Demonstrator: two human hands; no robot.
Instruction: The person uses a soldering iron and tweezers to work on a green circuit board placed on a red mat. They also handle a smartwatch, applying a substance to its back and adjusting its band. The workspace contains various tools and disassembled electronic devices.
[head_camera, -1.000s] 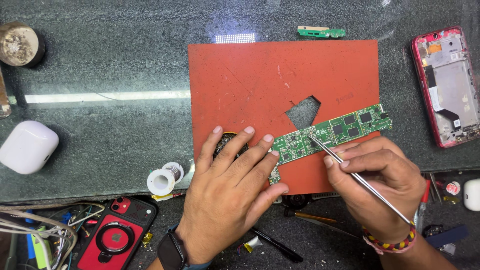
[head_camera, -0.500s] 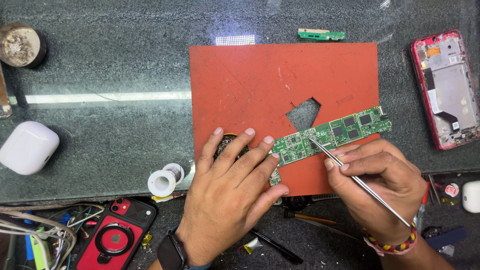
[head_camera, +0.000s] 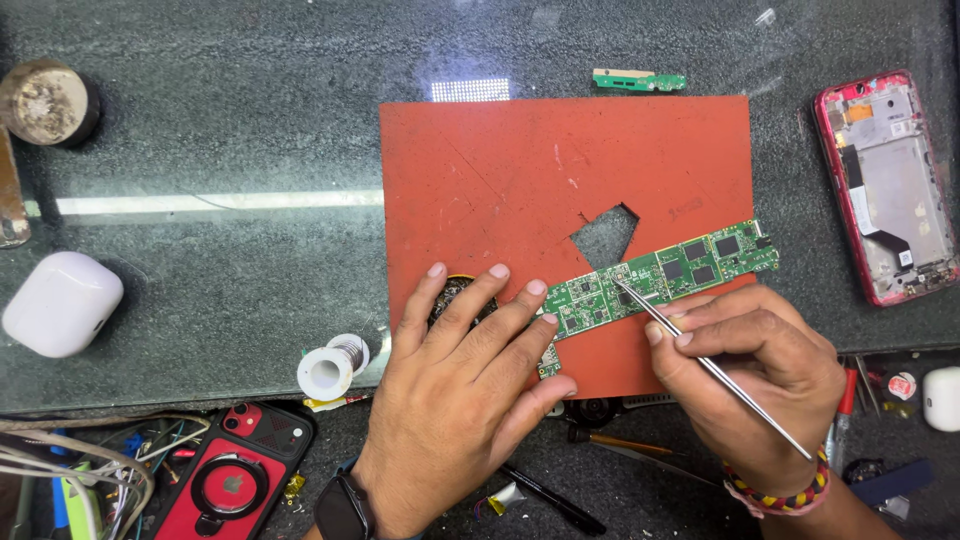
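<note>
On the bench (head_camera: 200, 130) an orange mat (head_camera: 520, 170) is carrying a green board (head_camera: 690, 265), which the flat, open left hand (head_camera: 450, 400) is pinning while the right hand (head_camera: 750, 370) is pinching tweezers (head_camera: 700, 360) on it, probing a part; the next move probably needs a steady tip.

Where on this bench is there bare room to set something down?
Free: the upper half of the red mat, above the circuit board; and the dark counter between the mat and the white case. Crowded: the front edge, with the red phone, solder spool, wires and tools around both hands.
</note>
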